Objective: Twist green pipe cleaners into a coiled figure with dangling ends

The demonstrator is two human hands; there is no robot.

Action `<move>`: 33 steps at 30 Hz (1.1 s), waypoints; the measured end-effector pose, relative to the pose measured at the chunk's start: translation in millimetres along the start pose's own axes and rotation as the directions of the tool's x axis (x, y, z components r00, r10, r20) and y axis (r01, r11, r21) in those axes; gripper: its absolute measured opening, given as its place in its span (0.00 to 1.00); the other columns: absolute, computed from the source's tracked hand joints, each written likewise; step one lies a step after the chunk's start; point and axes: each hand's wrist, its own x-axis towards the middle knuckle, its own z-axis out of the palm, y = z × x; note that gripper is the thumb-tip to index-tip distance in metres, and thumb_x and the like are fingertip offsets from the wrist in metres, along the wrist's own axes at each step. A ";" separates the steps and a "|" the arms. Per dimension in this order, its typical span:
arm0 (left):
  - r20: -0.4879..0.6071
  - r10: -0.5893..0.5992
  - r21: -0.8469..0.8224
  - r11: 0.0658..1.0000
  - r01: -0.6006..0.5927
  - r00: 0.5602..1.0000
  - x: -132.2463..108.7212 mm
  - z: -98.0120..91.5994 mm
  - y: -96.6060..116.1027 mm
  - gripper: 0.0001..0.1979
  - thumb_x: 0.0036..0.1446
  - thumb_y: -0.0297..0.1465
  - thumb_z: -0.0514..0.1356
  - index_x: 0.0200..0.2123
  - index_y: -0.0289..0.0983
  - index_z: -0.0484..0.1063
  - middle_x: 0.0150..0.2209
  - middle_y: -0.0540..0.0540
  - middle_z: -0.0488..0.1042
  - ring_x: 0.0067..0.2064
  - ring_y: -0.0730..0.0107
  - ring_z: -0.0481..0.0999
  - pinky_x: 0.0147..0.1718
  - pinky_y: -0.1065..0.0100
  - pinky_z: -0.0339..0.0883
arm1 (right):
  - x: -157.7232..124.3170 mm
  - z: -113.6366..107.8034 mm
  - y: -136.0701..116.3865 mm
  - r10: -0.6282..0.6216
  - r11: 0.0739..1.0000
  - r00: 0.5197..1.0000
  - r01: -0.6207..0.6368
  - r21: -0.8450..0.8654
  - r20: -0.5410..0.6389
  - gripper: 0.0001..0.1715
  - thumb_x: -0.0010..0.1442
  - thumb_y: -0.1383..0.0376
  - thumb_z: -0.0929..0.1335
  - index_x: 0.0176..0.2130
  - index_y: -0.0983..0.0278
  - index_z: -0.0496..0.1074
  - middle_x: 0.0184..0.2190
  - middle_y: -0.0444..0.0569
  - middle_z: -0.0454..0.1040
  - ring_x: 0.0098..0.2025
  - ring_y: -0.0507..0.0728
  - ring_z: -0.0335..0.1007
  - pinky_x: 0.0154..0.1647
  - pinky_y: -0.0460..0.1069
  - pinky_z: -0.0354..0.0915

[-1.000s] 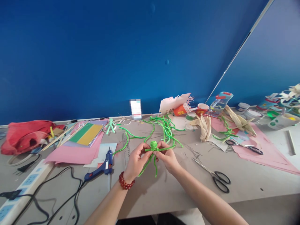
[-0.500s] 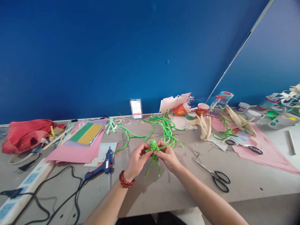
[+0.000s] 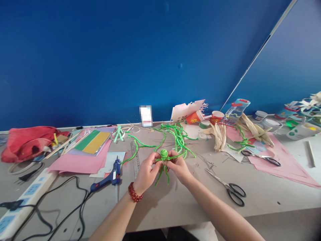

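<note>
- Nearest, the left hand [image 3: 147,173], with a red bead bracelet [image 3: 135,192] on its wrist, and the right hand [image 3: 178,166] meet above the grey table [image 3: 190,209].
- Both hands are clenched in a pinch: fingers and thumbs grasp the green pipe-cleaner figure [image 3: 164,154] from either side, lifted just above the table, in front of the person.
- The figure has a tightly wound ball on top. One strand crosses beneath it, roughly side to side, and two or more hang from it.
- Its long axis runs from the ball at the far end down the strands, which point toward the person's body.
- Winding and several strands are in place; fingers hide the join, so how firmly they are fixed cannot be told.
- Left of the hands lie a blue glue gun [image 3: 112,175] and a steel ruler [image 3: 134,154]; to the right, black-handled scissors [image 3: 234,194].
- Beyond, loose green pipe cleaners [image 3: 178,139] lie in a tangle, unattached to the figure.
- Farther left stands a small pale green pipe-cleaner figure [image 3: 118,134]; farther right lie dried corn husks [image 3: 219,136].
</note>
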 end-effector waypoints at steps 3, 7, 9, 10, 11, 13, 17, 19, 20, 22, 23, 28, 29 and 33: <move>-0.033 -0.038 0.018 0.999 0.038 0.999 -0.4 -0.1 0.4 0.04 0.62 0.33 0.58 0.39 0.39 0.68 0.29 0.48 0.75 0.29 0.69 0.74 0.22 0.74 0.63 | 1.0 0.8 1.0 -0.019 0.998 1.000 0.018 -0.055 -0.025 0.15 0.45 0.66 0.74 0.28 0.61 0.64 0.23 0.37 0.63 0.23 0.48 0.61 0.20 0.43 0.64; 0.082 -0.134 -0.254 0.955 0.151 0.988 1.6 -0.8 3.0 0.08 0.61 0.37 0.59 0.38 0.39 0.65 0.22 0.52 0.72 0.24 0.70 0.72 0.25 0.71 0.66 | 0.3 1.5 0.6 -0.025 0.997 1.000 0.025 -0.074 0.005 0.14 0.47 0.66 0.73 0.29 0.60 0.62 0.22 0.36 0.65 0.21 0.49 0.64 0.21 0.44 0.63; 0.153 -0.129 -0.356 0.918 0.176 0.980 2.5 -2.1 5.1 0.10 0.62 0.39 0.59 0.38 0.39 0.64 0.23 0.50 0.74 0.26 0.68 0.74 0.28 0.69 0.68 | -0.4 1.4 -0.1 -0.009 0.999 0.999 0.011 -0.047 0.041 0.13 0.50 0.65 0.72 0.30 0.60 0.62 0.20 0.36 0.67 0.20 0.50 0.68 0.22 0.44 0.62; 0.172 -0.115 -0.378 0.909 0.173 0.978 2.6 -3.0 5.7 0.11 0.62 0.39 0.58 0.39 0.38 0.64 0.25 0.49 0.75 0.27 0.68 0.75 0.29 0.68 0.69 | -0.6 1.1 -0.5 0.000 1.000 0.999 0.001 -0.025 0.048 0.13 0.50 0.65 0.72 0.30 0.60 0.62 0.19 0.36 0.67 0.20 0.50 0.68 0.22 0.44 0.62; 0.177 -0.098 -0.382 0.910 0.160 0.979 2.4 -4.0 6.0 0.11 0.63 0.39 0.57 0.40 0.38 0.64 0.26 0.49 0.76 0.28 0.67 0.75 0.29 0.67 0.69 | -0.7 0.8 -0.9 0.008 1.000 0.999 -0.008 -0.001 0.045 0.13 0.50 0.65 0.72 0.31 0.60 0.62 0.19 0.36 0.68 0.19 0.50 0.69 0.23 0.45 0.61; 0.150 -0.056 -0.330 0.938 0.104 0.987 1.3 -5.9 5.3 0.10 0.65 0.38 0.55 0.41 0.38 0.64 0.27 0.48 0.76 0.29 0.68 0.74 0.30 0.67 0.69 | -0.7 -0.1 -1.7 0.021 0.999 1.000 -0.022 0.043 0.019 0.14 0.49 0.65 0.72 0.31 0.61 0.63 0.19 0.36 0.69 0.20 0.50 0.69 0.23 0.45 0.62; 0.097 0.006 -0.081 0.997 0.002 0.995 -1.8 -8.3 5.1 0.07 0.64 0.34 0.56 0.43 0.38 0.65 0.29 0.47 0.76 0.29 0.69 0.74 0.27 0.70 0.66 | -1.5 -1.5 -4.2 0.050 0.995 0.998 -0.053 0.087 0.035 0.14 0.48 0.63 0.75 0.30 0.62 0.66 0.21 0.38 0.69 0.20 0.50 0.67 0.23 0.45 0.62; 0.100 0.018 -0.016 1.000 -0.017 0.995 -2.7 -8.3 7.3 0.06 0.64 0.33 0.56 0.42 0.38 0.66 0.30 0.47 0.76 0.31 0.68 0.75 0.26 0.72 0.65 | -2.7 -2.2 -5.4 0.055 0.994 0.997 -0.061 0.095 0.061 0.14 0.49 0.62 0.75 0.29 0.62 0.67 0.21 0.38 0.69 0.20 0.49 0.66 0.23 0.45 0.62; 0.099 0.028 -0.004 1.000 -0.028 0.995 -2.9 -8.2 8.5 0.05 0.64 0.32 0.56 0.42 0.39 0.66 0.30 0.47 0.76 0.31 0.68 0.75 0.26 0.72 0.65 | -3.4 -2.7 -5.8 0.055 0.993 0.996 -0.062 0.098 0.069 0.14 0.49 0.61 0.75 0.29 0.62 0.68 0.22 0.39 0.70 0.21 0.49 0.66 0.24 0.45 0.62; 0.094 0.049 0.006 0.999 -0.050 0.994 -3.0 -7.8 9.5 0.04 0.64 0.33 0.56 0.40 0.39 0.66 0.29 0.48 0.76 0.30 0.69 0.75 0.28 0.71 0.66 | -4.3 -3.4 -6.1 0.050 0.993 0.996 -0.058 0.106 0.073 0.14 0.49 0.60 0.76 0.29 0.62 0.68 0.22 0.39 0.70 0.22 0.50 0.68 0.25 0.45 0.63; 0.091 0.054 0.007 0.998 -0.055 0.994 -3.0 -7.6 9.0 0.04 0.65 0.33 0.56 0.40 0.39 0.66 0.28 0.48 0.75 0.29 0.70 0.74 0.28 0.71 0.66 | -4.5 -3.7 -6.0 0.049 0.992 0.996 -0.057 0.109 0.072 0.15 0.49 0.60 0.76 0.29 0.62 0.68 0.22 0.40 0.70 0.23 0.50 0.68 0.25 0.45 0.63; 0.075 0.028 -0.022 0.999 -0.026 0.997 -3.3 -6.9 1.5 0.08 0.67 0.37 0.54 0.39 0.38 0.66 0.26 0.50 0.73 0.27 0.71 0.72 0.26 0.72 0.64 | -2.9 -3.0 -5.0 0.045 0.995 0.999 -0.047 0.090 0.029 0.20 0.47 0.55 0.78 0.28 0.62 0.68 0.18 0.39 0.69 0.20 0.51 0.66 0.23 0.46 0.62; 0.075 0.024 -0.042 0.999 -0.021 0.997 -3.2 -6.5 0.1 0.09 0.67 0.37 0.54 0.38 0.38 0.67 0.27 0.49 0.73 0.27 0.71 0.72 0.27 0.72 0.64 | -2.5 -2.8 -4.9 0.039 0.996 0.999 -0.040 0.084 0.017 0.20 0.47 0.54 0.78 0.28 0.62 0.68 0.18 0.39 0.69 0.20 0.51 0.66 0.23 0.46 0.61; 0.053 0.009 -0.146 0.989 -0.001 0.999 -1.8 -3.0 -3.7 0.08 0.66 0.37 0.56 0.38 0.38 0.67 0.30 0.48 0.74 0.31 0.70 0.74 0.31 0.71 0.67 | -1.6 -2.6 -4.6 0.026 0.995 1.000 -0.025 0.092 -0.017 0.20 0.47 0.54 0.78 0.28 0.62 0.69 0.16 0.38 0.68 0.19 0.50 0.64 0.22 0.45 0.60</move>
